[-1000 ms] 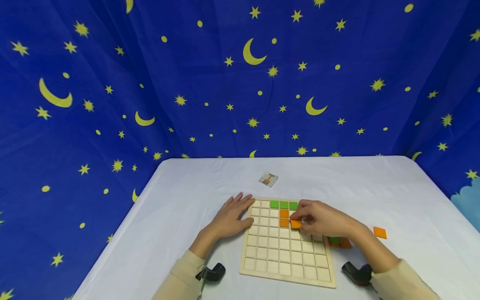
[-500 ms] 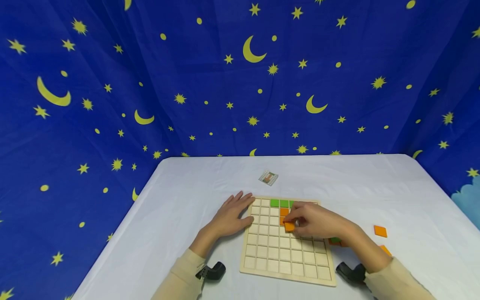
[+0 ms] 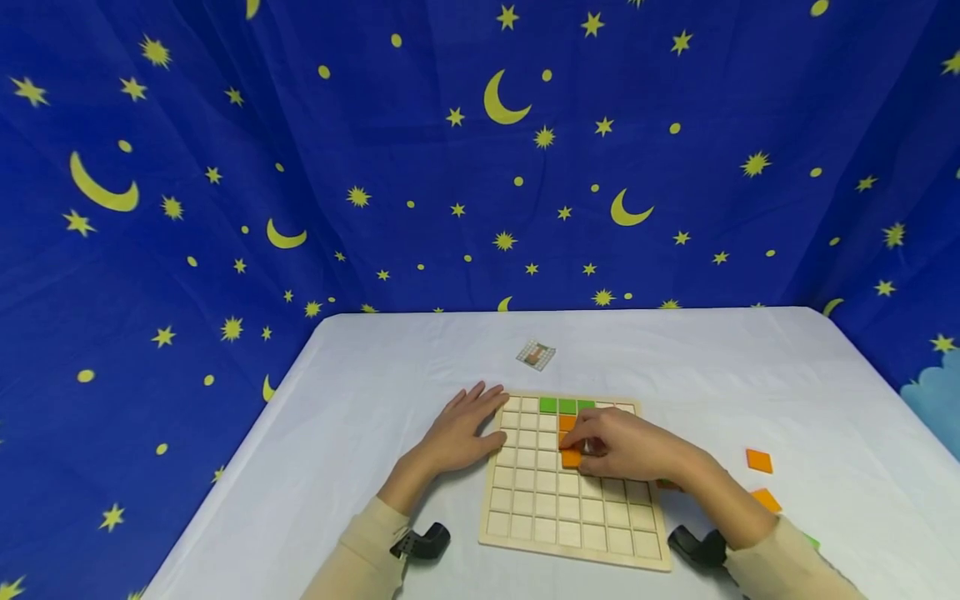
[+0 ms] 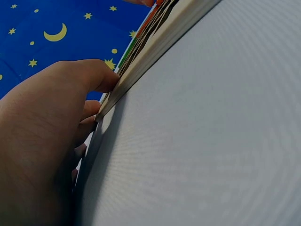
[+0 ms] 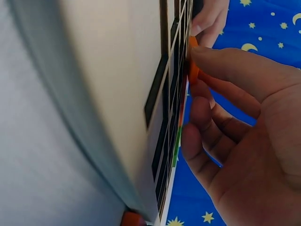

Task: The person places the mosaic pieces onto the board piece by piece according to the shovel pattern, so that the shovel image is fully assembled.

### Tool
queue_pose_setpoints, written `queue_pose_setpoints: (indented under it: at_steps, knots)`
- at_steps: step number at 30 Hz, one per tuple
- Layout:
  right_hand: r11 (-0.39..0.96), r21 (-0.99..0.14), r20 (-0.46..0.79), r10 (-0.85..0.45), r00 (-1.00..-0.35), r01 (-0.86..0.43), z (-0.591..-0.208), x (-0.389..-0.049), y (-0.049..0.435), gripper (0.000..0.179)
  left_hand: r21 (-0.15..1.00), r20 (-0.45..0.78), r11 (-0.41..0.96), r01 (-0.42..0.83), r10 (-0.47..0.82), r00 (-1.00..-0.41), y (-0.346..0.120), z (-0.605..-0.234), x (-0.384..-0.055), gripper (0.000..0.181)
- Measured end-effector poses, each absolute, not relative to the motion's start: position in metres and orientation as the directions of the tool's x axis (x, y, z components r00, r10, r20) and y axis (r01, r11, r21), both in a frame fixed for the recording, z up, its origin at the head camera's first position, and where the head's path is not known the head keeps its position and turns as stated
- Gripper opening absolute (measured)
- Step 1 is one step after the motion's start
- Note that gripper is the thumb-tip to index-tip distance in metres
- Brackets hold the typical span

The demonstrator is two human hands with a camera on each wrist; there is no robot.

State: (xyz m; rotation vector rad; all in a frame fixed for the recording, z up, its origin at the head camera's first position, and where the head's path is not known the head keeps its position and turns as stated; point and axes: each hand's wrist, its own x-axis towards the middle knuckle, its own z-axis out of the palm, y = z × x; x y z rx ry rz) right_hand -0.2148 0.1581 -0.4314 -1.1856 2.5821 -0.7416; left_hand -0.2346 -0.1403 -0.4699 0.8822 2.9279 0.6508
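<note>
A wooden grid board point(image 3: 570, 508) lies on the white table, with a short row of green tiles point(image 3: 567, 406) near its far edge and orange tiles below the middle one. My right hand point(image 3: 626, 442) pinches an orange tile point(image 3: 571, 459) between thumb and fingers at a cell just below those. In the right wrist view the held orange tile point(image 5: 193, 61) stands at the board's surface under the thumb. My left hand point(image 3: 459, 433) rests at the board's left edge, fingers spread, thumb on the rim. The left wrist view has the left hand point(image 4: 51, 113) touching the board's side point(image 4: 155, 52).
A small printed pattern card point(image 3: 536, 355) lies beyond the board. Loose orange tiles point(image 3: 759, 461) are to the right, with a green tile point(image 3: 812, 541) partly behind the right sleeve. More tiles sit partly hidden under the right forearm. A blue star-patterned curtain point(image 3: 450, 167) hangs behind the table.
My right hand has moved left and slightly nearer with the orange tile, to below the orange tiles on the board. The left hand has stayed put.
</note>
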Motion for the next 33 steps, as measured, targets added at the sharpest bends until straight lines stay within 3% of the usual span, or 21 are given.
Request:
queue_pose_setpoints:
  at_steps: [33]
  knots:
    - [0.522,-0.576,0.029,-0.756,-0.653,-0.63,-0.4348,-0.2143,0.1591,0.02,0.379,0.114,0.757,0.532,0.533,-0.839,-0.1408,-0.4717,-0.2361,0.064]
